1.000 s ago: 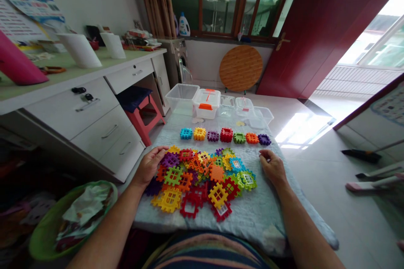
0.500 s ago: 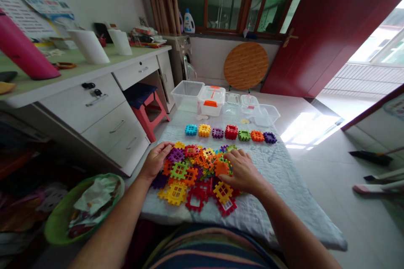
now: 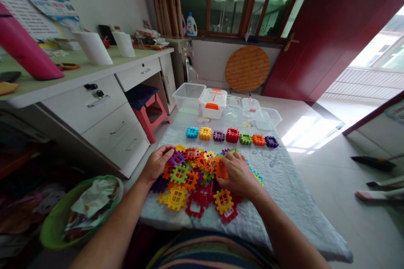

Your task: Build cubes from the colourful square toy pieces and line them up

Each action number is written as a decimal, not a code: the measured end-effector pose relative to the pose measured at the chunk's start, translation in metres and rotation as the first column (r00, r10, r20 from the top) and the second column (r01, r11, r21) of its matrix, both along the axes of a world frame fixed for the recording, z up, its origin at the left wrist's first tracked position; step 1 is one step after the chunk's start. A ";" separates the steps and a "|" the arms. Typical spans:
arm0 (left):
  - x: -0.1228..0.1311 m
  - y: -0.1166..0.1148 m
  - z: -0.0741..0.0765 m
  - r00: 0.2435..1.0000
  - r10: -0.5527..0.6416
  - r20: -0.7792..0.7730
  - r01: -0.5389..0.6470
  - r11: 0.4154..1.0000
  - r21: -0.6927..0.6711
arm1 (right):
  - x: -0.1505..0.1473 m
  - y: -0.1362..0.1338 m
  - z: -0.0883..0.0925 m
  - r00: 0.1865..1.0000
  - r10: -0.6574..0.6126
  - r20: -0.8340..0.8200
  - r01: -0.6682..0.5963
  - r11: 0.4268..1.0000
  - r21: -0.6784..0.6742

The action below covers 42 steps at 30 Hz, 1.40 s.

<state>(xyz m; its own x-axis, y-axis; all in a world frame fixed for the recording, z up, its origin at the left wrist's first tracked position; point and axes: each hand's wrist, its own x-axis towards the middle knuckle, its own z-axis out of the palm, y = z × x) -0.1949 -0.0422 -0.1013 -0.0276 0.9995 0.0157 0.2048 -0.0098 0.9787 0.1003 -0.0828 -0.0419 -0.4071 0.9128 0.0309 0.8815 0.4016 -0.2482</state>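
Note:
A heap of coloured plastic interlocking tiles [image 3: 189,180] lies on a small table covered with a pale blue cloth [image 3: 280,193]. My left hand [image 3: 157,162] rests flat on the heap's left edge, fingers spread over a purple tile. My right hand [image 3: 237,173] sits on the middle of the heap, its fingers curled around an orange tile [image 3: 221,171]. Beyond the heap, a row of several assembled cubes [image 3: 232,135] in blue, yellow, purple, red, green and orange stands across the cloth.
Clear plastic boxes [image 3: 188,96], one with an orange latch [image 3: 213,103], stand at the table's far edge. A white desk with drawers [image 3: 94,101] and a red stool [image 3: 147,109] are at left. A green basket [image 3: 78,214] sits by my left arm.
My right hand moved left from the cloth's right side onto the heap and closed on an orange tile. My left hand stayed on the heap's left edge.

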 end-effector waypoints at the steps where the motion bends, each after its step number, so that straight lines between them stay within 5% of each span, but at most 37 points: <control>1: 0.000 0.000 0.000 1.000 -0.001 -0.001 0.001 1.000 -0.001 | 0.003 0.001 0.002 1.000 0.002 -0.031 -0.002 1.000 0.001; 6: -0.002 0.001 -0.003 1.000 0.003 -0.015 -0.003 1.000 -0.012 | 0.056 0.023 0.009 0.988 -0.007 -0.156 0.021 0.996 0.089; 11: -0.003 0.004 -0.005 0.999 -0.005 -0.043 0.005 1.000 0.002 | 0.140 0.075 0.002 0.958 -0.285 -0.040 0.288 0.946 0.150; 15: -0.003 0.004 -0.004 0.998 0.011 -0.065 -0.010 1.000 0.017 | 0.172 0.111 -0.008 0.933 -0.348 0.087 0.343 0.937 0.071; 24: -0.007 0.005 -0.012 0.998 0.000 -0.060 -0.001 1.000 -0.009 | 0.158 0.133 -0.016 0.923 -0.289 0.253 0.311 0.949 -0.052; 42: -0.009 0.006 -0.017 0.995 -0.021 -0.097 0.023 1.000 0.011 | 0.153 0.142 -0.022 0.930 -0.174 0.325 0.224 0.967 -0.125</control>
<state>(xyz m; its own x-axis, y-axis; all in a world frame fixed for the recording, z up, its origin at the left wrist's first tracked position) -0.2040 -0.0363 -0.1182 -0.0034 0.9996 0.0293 0.2984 -0.0269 0.9541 0.2533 0.0594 -0.0636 -0.1830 0.9588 -0.2173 0.9821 0.1883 0.0039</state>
